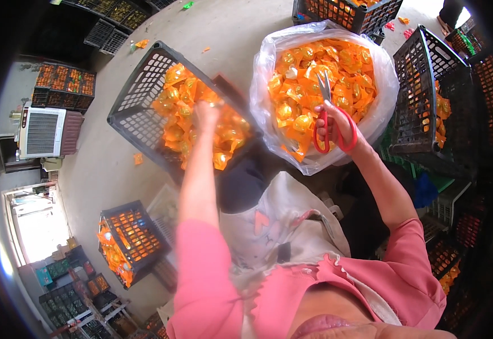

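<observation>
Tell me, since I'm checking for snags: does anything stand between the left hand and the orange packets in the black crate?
Nothing visible does: the left hand is over the orange packets in the black crate; blur hides whether it touches them. The red-handled scissors are aside, in the right hand.

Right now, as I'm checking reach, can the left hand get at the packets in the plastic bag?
Probably yes: the left hand is at the black crate beside the open plastic bag, though the right hand holds scissors over some packets.

red-handled scissors (326, 92) — blades slightly parted — over orange-wrapped packets (303, 122)
</observation>
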Available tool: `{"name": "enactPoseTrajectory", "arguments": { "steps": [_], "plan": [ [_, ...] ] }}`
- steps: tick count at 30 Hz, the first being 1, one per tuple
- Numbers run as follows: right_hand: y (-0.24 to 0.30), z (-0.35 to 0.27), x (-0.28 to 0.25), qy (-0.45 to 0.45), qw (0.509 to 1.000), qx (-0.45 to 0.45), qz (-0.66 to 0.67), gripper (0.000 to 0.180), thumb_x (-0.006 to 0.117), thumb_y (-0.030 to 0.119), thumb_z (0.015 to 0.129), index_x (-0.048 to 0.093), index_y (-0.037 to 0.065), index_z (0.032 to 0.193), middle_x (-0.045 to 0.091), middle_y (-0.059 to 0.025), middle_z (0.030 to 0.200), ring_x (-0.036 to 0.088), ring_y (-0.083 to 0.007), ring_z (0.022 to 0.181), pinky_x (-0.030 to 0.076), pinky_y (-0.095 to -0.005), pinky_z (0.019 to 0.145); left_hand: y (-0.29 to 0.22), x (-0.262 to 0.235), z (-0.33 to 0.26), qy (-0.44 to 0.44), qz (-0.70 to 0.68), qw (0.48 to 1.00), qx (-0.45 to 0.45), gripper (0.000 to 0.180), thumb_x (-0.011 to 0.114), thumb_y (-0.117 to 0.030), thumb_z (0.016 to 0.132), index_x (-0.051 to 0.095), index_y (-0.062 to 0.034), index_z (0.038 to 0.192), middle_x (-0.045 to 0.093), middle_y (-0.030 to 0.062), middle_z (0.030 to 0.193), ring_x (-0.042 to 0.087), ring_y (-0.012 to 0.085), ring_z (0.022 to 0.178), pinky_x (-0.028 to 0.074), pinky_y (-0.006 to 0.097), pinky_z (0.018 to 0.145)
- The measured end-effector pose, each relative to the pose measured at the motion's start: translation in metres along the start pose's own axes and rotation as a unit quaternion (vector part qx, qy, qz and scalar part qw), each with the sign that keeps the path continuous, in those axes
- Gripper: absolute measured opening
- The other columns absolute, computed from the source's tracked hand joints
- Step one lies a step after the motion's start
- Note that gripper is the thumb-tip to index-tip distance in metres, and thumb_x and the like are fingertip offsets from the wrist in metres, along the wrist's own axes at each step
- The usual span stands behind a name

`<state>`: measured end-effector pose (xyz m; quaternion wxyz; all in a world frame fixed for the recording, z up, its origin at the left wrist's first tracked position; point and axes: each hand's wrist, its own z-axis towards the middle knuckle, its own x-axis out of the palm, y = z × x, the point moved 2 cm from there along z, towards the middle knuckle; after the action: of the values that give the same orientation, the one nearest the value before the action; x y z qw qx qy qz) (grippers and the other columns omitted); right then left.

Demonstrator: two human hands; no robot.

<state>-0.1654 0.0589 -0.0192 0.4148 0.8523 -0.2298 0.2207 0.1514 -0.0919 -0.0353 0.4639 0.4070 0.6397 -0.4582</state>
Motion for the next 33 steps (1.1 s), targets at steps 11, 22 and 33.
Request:
{"name": "enactPoseTrajectory", "arguments": {
  "steps": [11, 22, 33],
  "plan": [
    [-0.015, -0.005, 0.022, 0.041, 0.956, -0.056, -0.285, 0.036, 0.057, 0.039, 0.088, 0.056, 0.004, 0.098, 0.051, -0.0028, 0.065, 0.048, -0.0094, 0.046, 0.040, -0.0230, 0.043, 0.033, -0.013, -0.028, 0.104, -0.643, 0.752, -0.099, 0.026, 0.068, -0.023, 0.081, 0.059, -0.0046, 0.097, 0.060, 0.0050, 0.085, 0.060, 0.0169, 0.074, 0.049, 0.033, 0.053],
    [-0.015, -0.021, 0.029, 0.053, 0.875, -0.289, -0.384, 0.042, 0.060, 0.042, 0.086, 0.063, 0.001, 0.093, 0.062, -0.0102, 0.075, 0.057, -0.0177, 0.069, 0.045, -0.0335, 0.063, -0.083, -0.022, -0.111, 0.365, -0.706, 0.606, 0.033, 0.023, 0.060, -0.018, 0.088, 0.057, -0.0062, 0.107, 0.064, 0.0060, 0.095, 0.062, 0.0176, 0.078, 0.047, 0.029, 0.050],
    [0.017, -0.024, 0.013, -0.020, 0.787, -0.332, -0.520, 0.047, 0.062, 0.047, 0.082, 0.061, 0.001, 0.093, 0.060, -0.0184, 0.070, 0.060, -0.0326, 0.064, 0.047, -0.0392, 0.060, -0.122, -0.009, -0.129, 0.356, -0.704, 0.606, 0.098, 0.030, 0.061, -0.016, 0.087, 0.053, -0.0049, 0.114, 0.063, 0.0103, 0.101, 0.066, 0.0237, 0.084, 0.047, 0.028, 0.046]
  ]
}}
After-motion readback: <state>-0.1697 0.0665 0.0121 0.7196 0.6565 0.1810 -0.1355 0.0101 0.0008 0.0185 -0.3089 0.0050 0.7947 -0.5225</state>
